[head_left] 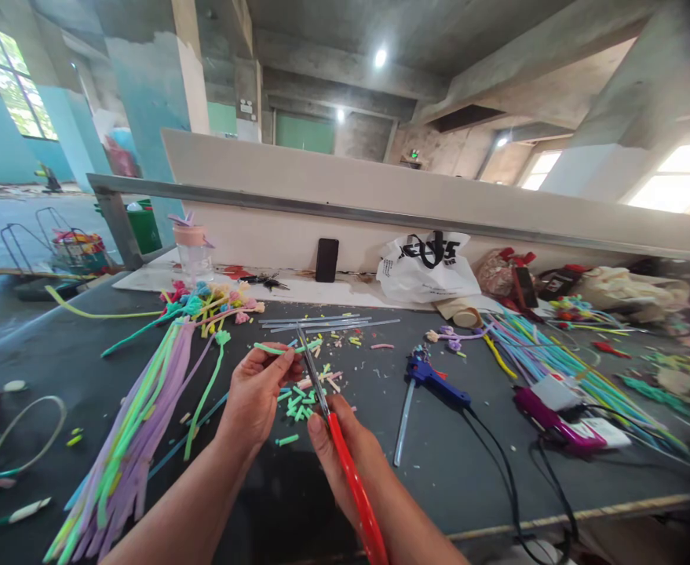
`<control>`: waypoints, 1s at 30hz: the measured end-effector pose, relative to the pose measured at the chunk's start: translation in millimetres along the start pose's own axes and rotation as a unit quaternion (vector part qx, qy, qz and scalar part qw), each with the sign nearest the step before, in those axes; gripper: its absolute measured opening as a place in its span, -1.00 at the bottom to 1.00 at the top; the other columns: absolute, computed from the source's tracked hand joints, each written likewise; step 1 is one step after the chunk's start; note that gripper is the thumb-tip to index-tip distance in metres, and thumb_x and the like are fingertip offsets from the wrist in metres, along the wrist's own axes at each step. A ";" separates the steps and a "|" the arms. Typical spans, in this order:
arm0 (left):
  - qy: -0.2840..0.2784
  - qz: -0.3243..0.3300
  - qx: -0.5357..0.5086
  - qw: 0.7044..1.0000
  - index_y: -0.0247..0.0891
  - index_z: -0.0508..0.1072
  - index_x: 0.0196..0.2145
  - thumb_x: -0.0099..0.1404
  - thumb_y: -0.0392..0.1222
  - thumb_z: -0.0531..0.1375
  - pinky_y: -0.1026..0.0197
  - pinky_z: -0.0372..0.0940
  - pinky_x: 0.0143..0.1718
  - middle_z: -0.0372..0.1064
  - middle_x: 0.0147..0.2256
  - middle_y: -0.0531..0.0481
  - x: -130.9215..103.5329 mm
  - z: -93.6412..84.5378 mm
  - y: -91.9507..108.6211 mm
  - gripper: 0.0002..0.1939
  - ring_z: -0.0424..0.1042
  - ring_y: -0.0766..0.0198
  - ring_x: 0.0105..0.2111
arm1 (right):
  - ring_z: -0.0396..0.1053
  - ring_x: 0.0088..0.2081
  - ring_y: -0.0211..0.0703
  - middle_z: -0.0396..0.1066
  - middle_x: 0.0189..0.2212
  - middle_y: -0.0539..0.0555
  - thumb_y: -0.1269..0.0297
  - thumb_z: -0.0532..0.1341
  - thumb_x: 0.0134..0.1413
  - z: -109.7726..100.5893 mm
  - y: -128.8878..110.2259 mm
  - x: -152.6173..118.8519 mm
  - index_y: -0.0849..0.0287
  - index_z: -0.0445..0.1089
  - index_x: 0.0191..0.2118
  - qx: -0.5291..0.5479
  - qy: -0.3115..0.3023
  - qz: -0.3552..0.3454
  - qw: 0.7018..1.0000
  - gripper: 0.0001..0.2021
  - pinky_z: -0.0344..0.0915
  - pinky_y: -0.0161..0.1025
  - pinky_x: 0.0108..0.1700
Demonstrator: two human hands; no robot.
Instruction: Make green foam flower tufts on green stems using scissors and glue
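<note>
Between the thumb and fingers of my left hand [257, 390] is a short green pipe cleaner [269, 348], its right end at the scissor blades. My right hand [353, 455] grips red-handled scissors [345, 459], blades pointing away from me and up to the pipe cleaner. Whether the blades touch it I cannot tell. Cut green pieces [301, 406] lie in a small heap on the dark table just beyond my hands, with pinkish and yellow bits around them. A bundle of long purple and green pipe cleaners [138, 431] lies left of my left forearm.
A blue glue gun [439, 382] with a clear stick and black cord lies at right. Behind are clear glue sticks [321, 322], a phone [326, 260], a white bag [427, 271] and a cup [192, 255]. More pipe cleaners [527, 361] and a purple power strip [556, 424] are farther right.
</note>
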State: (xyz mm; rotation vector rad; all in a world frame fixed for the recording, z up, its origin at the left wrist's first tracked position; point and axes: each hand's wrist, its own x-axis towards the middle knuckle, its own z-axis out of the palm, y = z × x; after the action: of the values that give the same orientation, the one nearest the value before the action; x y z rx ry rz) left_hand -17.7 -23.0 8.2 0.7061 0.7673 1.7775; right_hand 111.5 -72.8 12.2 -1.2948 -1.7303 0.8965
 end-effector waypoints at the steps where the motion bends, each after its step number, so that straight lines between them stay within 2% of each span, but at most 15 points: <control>1: 0.001 -0.003 0.002 1.000 -0.30 0.44 -0.45 -0.03 -0.26 0.34 0.31 0.30 -0.44 0.44 -0.53 0.06 0.1 -0.1 0.2 -0.84 0.43 0.35 -0.50 | 0.16 -0.60 -0.29 0.27 -0.59 -0.06 -0.07 -0.01 0.07 0.3 0.8 0.2 0.10 0.28 -0.29 -0.003 0.000 0.000 1.000 -0.65 0.08 -0.38 -0.59; 11: -0.002 -0.007 0.007 1.000 -0.31 0.44 -0.46 -0.01 -0.27 0.32 0.33 0.30 -0.44 0.44 -0.53 0.05 1.7 0.7 1.4 -0.86 0.41 0.37 -0.51 | 0.14 -0.59 -0.28 0.22 -0.62 -0.08 -0.05 -0.02 0.07 3.1 4.7 2.8 0.12 0.27 -0.26 -0.011 0.000 0.000 1.000 -0.65 0.08 -0.34 -0.53; 15: -0.003 -0.010 0.008 1.000 -0.32 0.44 -0.45 -0.01 -0.27 0.32 0.33 0.30 -0.44 0.45 -0.52 0.04 1.9 0.2 1.2 -0.86 0.41 0.37 -0.51 | 0.10 -0.60 -0.30 0.15 -0.64 -0.10 -0.06 -0.01 0.06 2.5 3.6 3.2 0.12 0.26 -0.31 -0.016 -0.002 0.011 1.000 -0.65 0.06 -0.35 -0.54; 20: -0.002 -0.016 0.014 1.000 -0.33 0.44 -0.45 -0.02 -0.26 0.33 0.33 0.29 -0.45 0.45 -0.51 0.03 1.8 -0.6 -0.1 -0.84 0.40 0.38 -0.53 | 0.10 -0.60 -0.31 0.18 -0.63 -0.10 -0.01 0.01 0.06 0.2 4.1 3.8 0.12 0.27 -0.33 -0.019 -0.005 0.009 1.000 -0.70 0.06 -0.37 -0.55; 25: -0.009 -0.021 0.016 1.000 -0.34 0.45 -0.45 -0.01 -0.26 0.33 0.34 0.30 -0.45 0.45 -0.52 0.03 -0.6 -0.1 -0.7 -0.84 0.39 0.40 -0.54 | 0.04 -0.57 -0.31 0.09 -0.62 -0.10 -0.01 0.05 0.03 -2.0 5.6 4.9 0.15 0.29 -0.37 0.013 -0.008 0.016 1.000 -0.69 0.04 -0.38 -0.54; 30: -0.005 -0.023 0.015 1.000 -0.33 0.45 -0.44 -0.02 -0.25 0.33 0.34 0.29 -0.46 0.44 -0.53 0.03 -0.9 0.9 -0.7 -0.83 0.39 0.39 -0.54 | 0.06 -0.56 -0.31 0.12 -0.62 -0.10 0.02 0.08 0.03 -0.3 11.3 6.6 0.15 0.33 -0.33 0.044 -0.006 0.012 0.999 -0.71 0.06 -0.38 -0.52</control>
State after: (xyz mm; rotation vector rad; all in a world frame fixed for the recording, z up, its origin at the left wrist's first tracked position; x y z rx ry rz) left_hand -16.3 -23.6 8.2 0.7109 0.7982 1.7234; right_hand 115.4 -63.8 3.5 -1.2573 -1.6689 0.9857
